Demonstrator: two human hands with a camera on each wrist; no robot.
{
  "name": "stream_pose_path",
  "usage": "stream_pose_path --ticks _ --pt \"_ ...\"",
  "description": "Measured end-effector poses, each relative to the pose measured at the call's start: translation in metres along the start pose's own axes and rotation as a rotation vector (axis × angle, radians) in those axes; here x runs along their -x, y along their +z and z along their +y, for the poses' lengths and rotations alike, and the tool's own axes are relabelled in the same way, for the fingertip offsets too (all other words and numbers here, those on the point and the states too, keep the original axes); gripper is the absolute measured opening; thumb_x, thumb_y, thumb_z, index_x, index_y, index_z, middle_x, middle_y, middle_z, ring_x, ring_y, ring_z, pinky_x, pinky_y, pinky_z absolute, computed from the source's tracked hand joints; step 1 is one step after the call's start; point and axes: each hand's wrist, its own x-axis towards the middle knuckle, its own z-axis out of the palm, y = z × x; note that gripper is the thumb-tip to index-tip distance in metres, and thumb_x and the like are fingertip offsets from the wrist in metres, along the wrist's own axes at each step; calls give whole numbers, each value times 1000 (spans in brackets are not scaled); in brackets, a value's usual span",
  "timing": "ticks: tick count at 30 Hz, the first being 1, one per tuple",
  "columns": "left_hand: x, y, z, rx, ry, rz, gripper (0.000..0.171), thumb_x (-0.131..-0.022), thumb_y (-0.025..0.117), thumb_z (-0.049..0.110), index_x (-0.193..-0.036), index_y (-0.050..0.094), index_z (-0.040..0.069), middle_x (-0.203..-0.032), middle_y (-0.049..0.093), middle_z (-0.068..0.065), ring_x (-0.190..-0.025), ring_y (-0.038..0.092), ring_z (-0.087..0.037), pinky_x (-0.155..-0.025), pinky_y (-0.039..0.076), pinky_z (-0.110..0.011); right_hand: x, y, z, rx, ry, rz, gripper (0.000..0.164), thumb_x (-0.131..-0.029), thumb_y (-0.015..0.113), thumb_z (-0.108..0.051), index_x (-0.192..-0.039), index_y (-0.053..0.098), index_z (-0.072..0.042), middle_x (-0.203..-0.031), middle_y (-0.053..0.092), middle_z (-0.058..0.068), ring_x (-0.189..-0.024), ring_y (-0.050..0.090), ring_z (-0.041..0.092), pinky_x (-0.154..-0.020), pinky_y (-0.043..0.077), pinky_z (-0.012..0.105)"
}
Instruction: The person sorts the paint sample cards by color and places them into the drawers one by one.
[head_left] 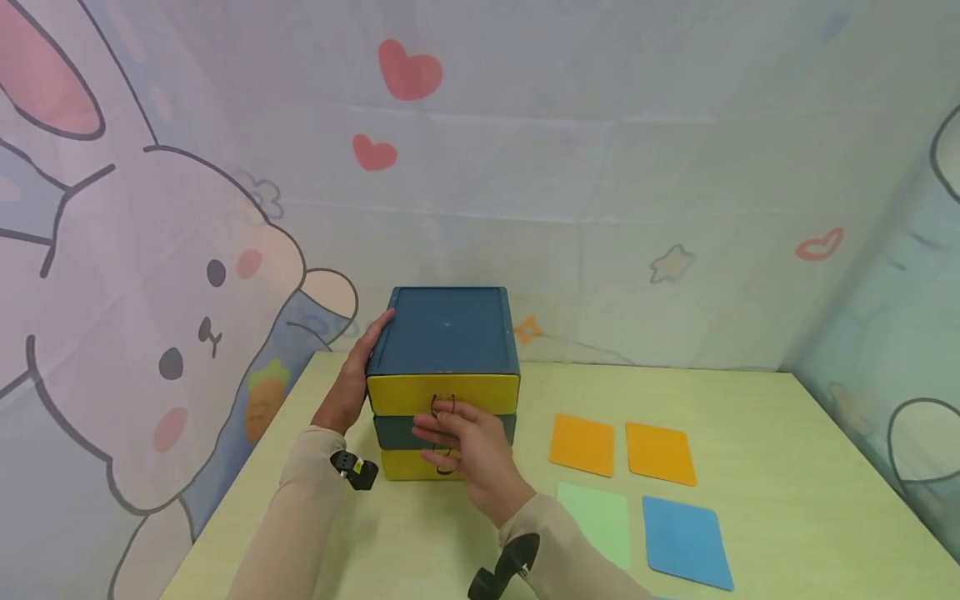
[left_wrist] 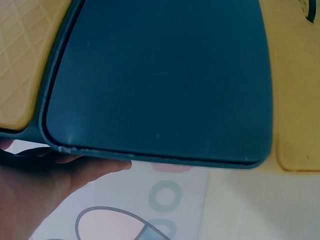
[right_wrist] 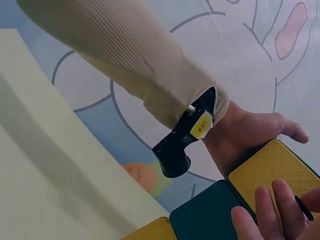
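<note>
A small drawer cabinet [head_left: 450,333] with a dark blue top stands on the table. Its stacked fronts are a yellow top drawer [head_left: 397,396], a dark green middle drawer [head_left: 393,432] and a yellow bottom drawer [head_left: 405,467]. My left hand [head_left: 356,379] rests against the cabinet's left side, fingers stretched along it. With thumb and index finger, my right hand [head_left: 480,446] pinches the dark loop handle [right_wrist: 303,208] of the top drawer. Its other fingers [right_wrist: 266,210] extend in front of the drawers. The top drawer looks flush with the cabinet.
Right of the cabinet, two orange cards [head_left: 582,445] lie above a light green card [head_left: 596,521] and a blue card [head_left: 686,542] on the pale table [head_left: 810,483]. A printed cloth backdrop [head_left: 600,183] hangs behind the table.
</note>
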Motion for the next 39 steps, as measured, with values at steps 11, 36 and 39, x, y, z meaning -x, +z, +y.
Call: stream_pose_path --ticks 11,36,39 --pt "-4 -8 -4 44 38 -50 69 -102 11 64 -162 18 31 -172 -2 1 -159 1 -36 -124 4 -67 25 3 11 -2 9 30 32 -101 56 -17 -129 61 -3 -115 76 9 -105 74 18 -86 62 37" --pt "5 -23 -1 8 67 -84 67 -104 12 62 -163 14 30 -172 -7 4 -159 -5 -33 -124 -1 -66 92 19 32 -28 63 -23 31 -98 58 -10 -125 63 5 -110 75 22 -102 75 29 -78 63 41" --pt "6 -25 0 10 72 -86 67 -104 13 62 -163 14 30 -172 -6 5 -159 -6 -32 -124 -2 -66 95 21 35 -21 65 -21 31 -98 57 -10 -125 63 5 -109 76 22 -101 75 29 -77 63 40"
